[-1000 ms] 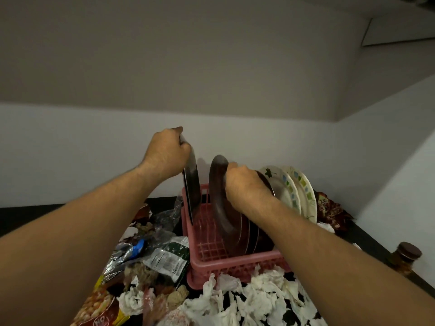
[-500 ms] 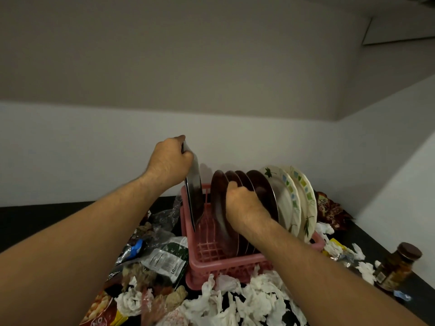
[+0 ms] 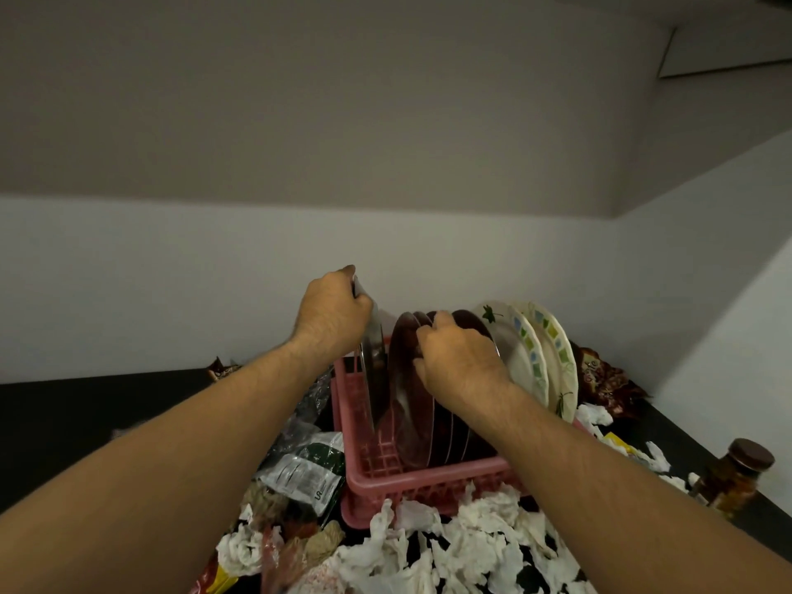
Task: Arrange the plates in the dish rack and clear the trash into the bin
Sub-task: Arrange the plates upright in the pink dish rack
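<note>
Now, starting at the left, we are looking at a dark counter [image 3: 64,413] where a heap of wrappers [image 3: 306,469] is lying just beside the pink rack [image 3: 428,475]. Our left hand [image 3: 332,312] is gripping the top rim of a steel plate [image 3: 373,366], fingers curled round its edge. It is holding the plate upright at the rack's left end, with the lower edge reaching down inside. We cannot tell whether that edge is touching the bottom. Just to its right, the brown plates [image 3: 409,392] are standing on edge in the rack, packed close together. Our right hand [image 3: 460,362] is gripping their top rims, thumb lying on the front plate's face and fingers curled over the edges behind. Past that hand, two white plates [image 3: 529,358] are leaning at the rack's right end. Crumpled tissues [image 3: 454,546] are lying in front of the rack and trailing off rightward. A jar [image 3: 737,473] is standing at the far right, well apart from the rack.
</note>
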{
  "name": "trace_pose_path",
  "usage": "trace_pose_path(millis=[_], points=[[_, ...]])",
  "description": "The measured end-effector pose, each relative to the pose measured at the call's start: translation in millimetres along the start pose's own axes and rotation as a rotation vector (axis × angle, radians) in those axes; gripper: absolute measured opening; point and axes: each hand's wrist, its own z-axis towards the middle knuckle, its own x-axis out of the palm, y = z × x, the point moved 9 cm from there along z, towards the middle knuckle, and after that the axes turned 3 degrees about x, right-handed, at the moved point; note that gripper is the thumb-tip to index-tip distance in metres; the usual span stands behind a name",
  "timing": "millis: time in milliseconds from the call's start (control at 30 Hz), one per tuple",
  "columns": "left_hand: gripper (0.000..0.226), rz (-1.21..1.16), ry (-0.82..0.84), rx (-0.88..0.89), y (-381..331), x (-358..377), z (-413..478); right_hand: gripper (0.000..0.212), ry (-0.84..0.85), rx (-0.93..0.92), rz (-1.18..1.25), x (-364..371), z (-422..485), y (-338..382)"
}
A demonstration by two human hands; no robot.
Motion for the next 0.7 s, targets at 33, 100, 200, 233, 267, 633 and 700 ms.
trace_pose_path(millis=[33, 100, 200, 233, 267, 633, 700], points=[[0.015, 0.004, -0.008, -0.002, 0.5, 3.0, -1.5, 0.024, -0.028, -0.002, 0.049, -4.4, -0.9, -0.4], [0.006, -0.004, -0.030, -0.015, 0.4, 6.3, -4.1, 0.026, -0.091, 0.000, 0.198, -13.7, -3.6, -0.1], [0.019, -0.056, -0.041, -0.045, 2.2, 10.2, -4.4, 0.029, -0.077, 0.054, 0.545, -16.6, -9.7, 0.1], [0.025, -0.080, -0.042, -0.064, 3.7, 10.3, -3.9, 0.030, -0.034, 0.065, 0.645, -12.7, -11.3, 2.3], [0.033, -0.102, -0.038, -0.088, 5.2, 10.2, -3.3, 0.030, 0.017, 0.058, 0.704, -8.1, -13.3, 6.9], [0.058, -0.389, -0.031, -0.263, 23.4, 9.6, 1.0, 0.052, 0.140, 0.037, 0.808, 25.8, -29.9, 28.6], [0.062, -0.426, 0.002, -0.344, 29.6, 12.4, -1.1, 0.060, 0.183, 0.033, 0.798, 34.7, -33.9, 34.4]])
